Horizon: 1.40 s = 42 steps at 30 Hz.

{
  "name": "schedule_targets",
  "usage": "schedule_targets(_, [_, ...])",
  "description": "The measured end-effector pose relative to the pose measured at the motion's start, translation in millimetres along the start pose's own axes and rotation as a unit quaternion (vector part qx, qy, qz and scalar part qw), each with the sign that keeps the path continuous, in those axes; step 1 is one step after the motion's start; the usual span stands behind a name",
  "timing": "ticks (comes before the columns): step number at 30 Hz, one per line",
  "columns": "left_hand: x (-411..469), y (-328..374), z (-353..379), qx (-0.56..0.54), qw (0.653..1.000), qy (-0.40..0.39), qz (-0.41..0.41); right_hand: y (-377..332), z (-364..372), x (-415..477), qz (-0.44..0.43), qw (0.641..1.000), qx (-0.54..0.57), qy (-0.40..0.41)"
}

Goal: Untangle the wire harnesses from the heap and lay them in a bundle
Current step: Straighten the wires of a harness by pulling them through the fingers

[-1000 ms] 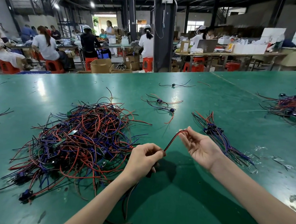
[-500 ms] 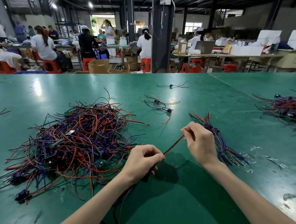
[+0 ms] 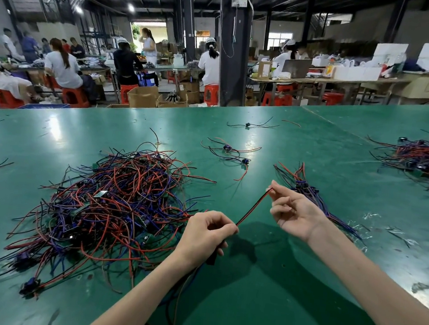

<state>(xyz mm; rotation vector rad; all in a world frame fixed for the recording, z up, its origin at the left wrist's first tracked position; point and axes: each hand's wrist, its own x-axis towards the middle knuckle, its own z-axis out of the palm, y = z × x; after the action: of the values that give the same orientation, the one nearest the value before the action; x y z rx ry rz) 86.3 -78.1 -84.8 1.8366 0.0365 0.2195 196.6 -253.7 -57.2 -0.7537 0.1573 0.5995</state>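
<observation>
- The heap lies on the table, left of centre in the frame.
- The bundle lies right of centre, just behind the right hand.
- One harness runs between the left hand, at lower centre, and the right hand.
- Loose harnesses lie behind, at upper centre.
- A second pile sits at the right edge.

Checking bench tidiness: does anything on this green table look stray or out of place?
A few loose red, blue and black wire harnesses lie scattered beyond the large tangled heap, in neither it nor the straightened bundle. Clear plastic scraps litter the green table beside that bundle.
</observation>
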Motion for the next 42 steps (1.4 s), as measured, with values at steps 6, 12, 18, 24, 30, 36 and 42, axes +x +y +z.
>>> schedule_targets(6, [-1, 0, 0, 0.002, 1.0, -0.004, 0.002, -2, 2, -2, 0.012, 1.0, 0.001, 0.004])
schedule_targets(12, [-1, 1, 0, 0.001, 1.0, 0.001, 0.004, -1, 2, -2, 0.04, 0.998, 0.036, 0.012])
schedule_targets(18, [-2, 2, 1, 0.011, 1.0, 0.004, 0.004, -2, 2, -3, 0.066, 0.995, 0.067, -0.016])
schedule_targets(24, [-2, 1, 1, 0.008, 1.0, 0.002, 0.001, -2, 1, -1, 0.0, 1.0, -0.014, 0.01])
schedule_targets(30, [-2, 1, 0, -0.025, 0.999, -0.026, -0.02, 4, -7, 6, -0.274, 0.902, -0.319, 0.1])
schedule_targets(36, [-3, 5, -4, -0.072, 0.996, -0.043, -0.021, 15, -11, 4, -0.49, 0.665, -0.549, 0.126])
schedule_targets(42, [-4, 4, -4, -0.07, 0.996, -0.052, -0.023, 16, -14, 4, -0.62, 0.443, -0.638, 0.111])
